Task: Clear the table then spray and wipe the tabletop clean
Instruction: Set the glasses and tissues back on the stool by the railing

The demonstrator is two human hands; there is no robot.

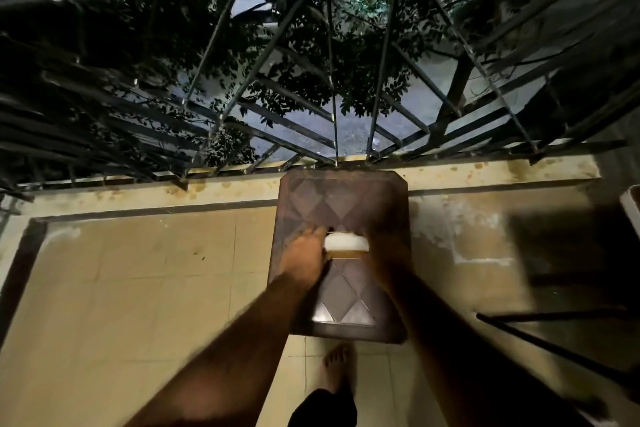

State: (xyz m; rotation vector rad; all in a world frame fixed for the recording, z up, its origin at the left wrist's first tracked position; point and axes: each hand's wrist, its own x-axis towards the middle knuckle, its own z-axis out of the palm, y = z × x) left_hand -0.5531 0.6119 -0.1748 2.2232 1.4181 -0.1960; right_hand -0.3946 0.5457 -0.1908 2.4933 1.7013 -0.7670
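A small brown table [341, 198] with a diamond-pattern top stands against the balcony ledge. Near its middle is a clear jar [346, 246] with a white lid and amber contents. My left hand [304, 253] is against the jar's left side, fingers reaching past the lid. My right hand [384, 250] is at its right side, dark and blurred in shadow. Both hands appear to hold the jar between them; the finger positions are hard to make out.
A stained concrete ledge [485, 173] with a black metal railing [332, 87] runs behind the table; trees and ground lie far below. Beige floor tiles [138, 288] spread to the left. Dark metal bars [554, 333] and deep shadow fill the right. My bare foot [337, 364] is near the table's front.
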